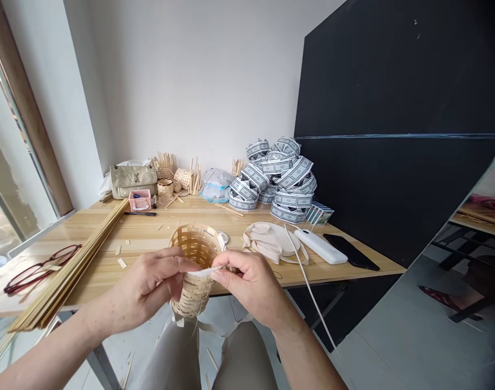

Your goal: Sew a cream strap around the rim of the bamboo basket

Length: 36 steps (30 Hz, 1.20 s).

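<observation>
A small woven bamboo basket (pixel 192 295) leans over the table's front edge, just above my knees, its open mouth facing up and away. A strip of white cloth tape (pixel 204 272) lies along the near rim. My left hand (pixel 155 281) is closed on the basket's rim at the left, fingertips at the tape. At the right, my right hand (pixel 249 281) pinches the tape's end between thumb and forefinger. Something small, brown and patterned shows by its fingers; its kind is unclear. Looped cream cloth tape (pixel 261 244) lies on the table beyond my right hand.
Long bamboo strips (pixel 80 254) and red glasses (pixel 42 271) lie at left. A white power bank (pixel 320 246) and black phone (pixel 351 252) are at right. Several patterned rolls (pixel 291 184) are stacked behind, near a handbag (pixel 133 180) and pink box (pixel 140 200).
</observation>
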Tool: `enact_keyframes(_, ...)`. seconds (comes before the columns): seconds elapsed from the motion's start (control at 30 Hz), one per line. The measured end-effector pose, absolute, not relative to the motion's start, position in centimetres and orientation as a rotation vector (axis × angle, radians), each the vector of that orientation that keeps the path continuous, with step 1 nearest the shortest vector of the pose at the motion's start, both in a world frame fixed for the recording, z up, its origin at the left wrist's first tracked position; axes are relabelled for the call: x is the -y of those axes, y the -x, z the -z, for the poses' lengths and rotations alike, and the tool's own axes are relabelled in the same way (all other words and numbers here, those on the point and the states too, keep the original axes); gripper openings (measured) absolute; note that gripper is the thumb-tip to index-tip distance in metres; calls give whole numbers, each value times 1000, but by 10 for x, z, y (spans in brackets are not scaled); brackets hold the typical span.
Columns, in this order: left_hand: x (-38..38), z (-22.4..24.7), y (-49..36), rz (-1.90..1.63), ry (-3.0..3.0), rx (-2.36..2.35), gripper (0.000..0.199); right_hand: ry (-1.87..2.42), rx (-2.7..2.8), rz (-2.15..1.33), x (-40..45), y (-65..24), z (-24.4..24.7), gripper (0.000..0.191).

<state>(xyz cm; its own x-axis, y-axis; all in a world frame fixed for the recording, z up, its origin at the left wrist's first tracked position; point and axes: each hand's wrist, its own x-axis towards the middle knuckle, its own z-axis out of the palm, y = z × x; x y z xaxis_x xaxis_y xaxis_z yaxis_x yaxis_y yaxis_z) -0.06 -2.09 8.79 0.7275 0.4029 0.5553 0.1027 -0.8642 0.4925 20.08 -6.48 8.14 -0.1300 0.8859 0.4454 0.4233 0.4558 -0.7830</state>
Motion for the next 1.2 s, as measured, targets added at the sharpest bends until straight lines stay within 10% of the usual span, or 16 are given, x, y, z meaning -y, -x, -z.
enact_keyframes(0.13, 22, -87, -4, -1066, -2535, -455, 12, 1117, 1762, -556, 65, -199, -81, 13)
enact_keyframes(1.2, 17, -78, -12, -1097, -2315, -534, 19, 1070, 1672, -610, 67, -201, -67, 13)
